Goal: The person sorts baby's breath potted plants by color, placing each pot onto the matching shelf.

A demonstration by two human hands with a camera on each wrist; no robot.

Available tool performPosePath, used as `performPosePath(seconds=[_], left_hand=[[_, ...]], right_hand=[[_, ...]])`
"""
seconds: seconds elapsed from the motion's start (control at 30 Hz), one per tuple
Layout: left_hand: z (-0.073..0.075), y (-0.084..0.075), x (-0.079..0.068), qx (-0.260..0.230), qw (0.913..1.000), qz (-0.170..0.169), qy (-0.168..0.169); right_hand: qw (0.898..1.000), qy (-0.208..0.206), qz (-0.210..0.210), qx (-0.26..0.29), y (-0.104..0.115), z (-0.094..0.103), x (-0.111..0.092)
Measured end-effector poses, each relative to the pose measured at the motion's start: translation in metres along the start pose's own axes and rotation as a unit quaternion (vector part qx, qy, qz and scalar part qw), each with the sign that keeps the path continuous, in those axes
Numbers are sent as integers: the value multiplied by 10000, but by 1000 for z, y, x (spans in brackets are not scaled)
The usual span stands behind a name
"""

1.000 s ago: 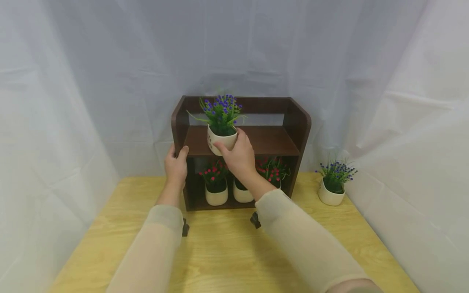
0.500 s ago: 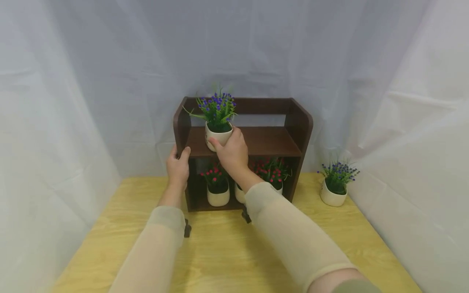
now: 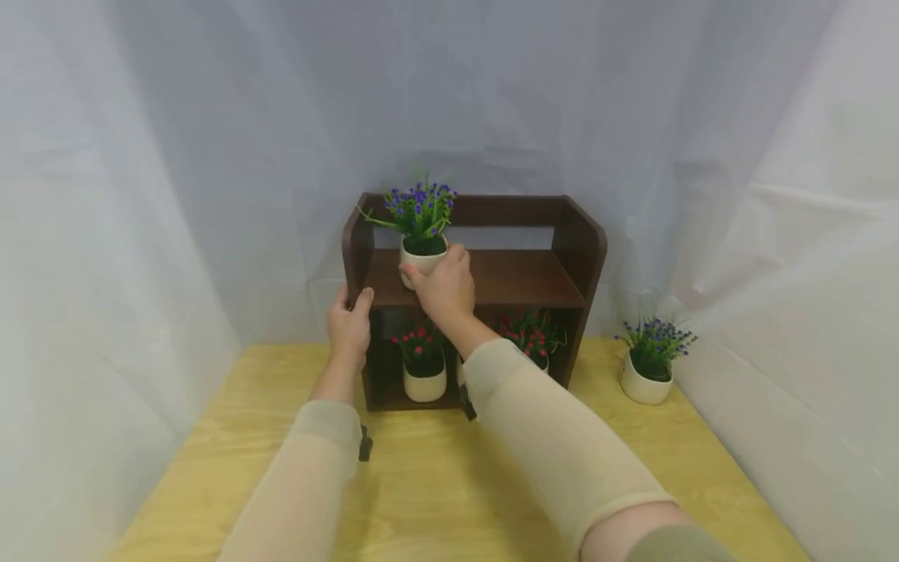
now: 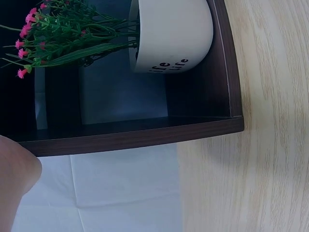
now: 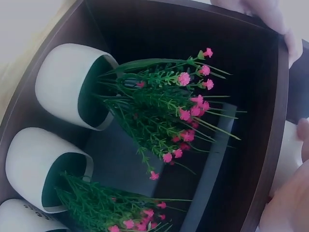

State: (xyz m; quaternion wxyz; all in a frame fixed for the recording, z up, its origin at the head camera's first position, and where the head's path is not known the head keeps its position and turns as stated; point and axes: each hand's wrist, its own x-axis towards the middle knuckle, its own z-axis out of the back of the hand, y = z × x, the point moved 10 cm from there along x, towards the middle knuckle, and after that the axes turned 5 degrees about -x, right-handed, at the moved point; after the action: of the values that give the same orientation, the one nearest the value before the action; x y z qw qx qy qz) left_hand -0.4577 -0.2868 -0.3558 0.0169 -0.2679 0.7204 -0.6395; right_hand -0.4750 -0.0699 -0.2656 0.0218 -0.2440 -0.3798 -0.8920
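My right hand (image 3: 449, 290) grips a white pot of artificial purple-blue flowers (image 3: 421, 209) at the left part of the upper board of a dark brown two-tier shelf (image 3: 520, 277). Thumb in front, fingers round the right side; the pot is upright, and I cannot tell if its base bears on the board. My left hand (image 3: 349, 332) holds the shelf's left side panel, thumb on the inner side. On the lower tier stand several white pots with pink-red flowers (image 5: 186, 121), partly hidden by my right arm in the head view. The left wrist view shows one such pot (image 4: 176, 34) close up.
Another white pot with purple-blue flowers (image 3: 646, 382) stands on the wooden table (image 3: 421, 499), right of the shelf. White sheeting (image 3: 477, 94) hangs behind and at both sides. A dark clip-like piece sits at each sleeve cuff.
The purple-blue flower pot in my right hand has moved left and farther back over the upper board. My left hand stays on the side panel. The head view has shifted slightly.
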Motion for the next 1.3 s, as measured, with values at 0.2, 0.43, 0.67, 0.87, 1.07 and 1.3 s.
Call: performPosePath(seconds=[0.2, 0.43, 0.67, 0.87, 1.07, 1.3], left_hand=[[-5, 5, 0, 19, 10000, 10, 74], [-16, 11, 1, -23, 9998, 26, 172], [-18, 15, 5, -62, 10000, 33, 42], [-11, 17, 8, 111, 9998, 148, 121], [2, 5, 10, 98, 9999, 40, 53], [7, -1, 14, 235, 9995, 124, 141]], right_hand=[[9992, 81, -317, 242, -8, -5, 6], [9979, 167, -558, 284, -22, -1, 9], [9971, 391, -244, 600, -25, 14, 1], [9858, 147, 155, 1663, -40, 46, -36], [9744, 207, 653, 2140, -50, 70, -76], [9758, -158, 1037, 1921, -78, 92, -105]])
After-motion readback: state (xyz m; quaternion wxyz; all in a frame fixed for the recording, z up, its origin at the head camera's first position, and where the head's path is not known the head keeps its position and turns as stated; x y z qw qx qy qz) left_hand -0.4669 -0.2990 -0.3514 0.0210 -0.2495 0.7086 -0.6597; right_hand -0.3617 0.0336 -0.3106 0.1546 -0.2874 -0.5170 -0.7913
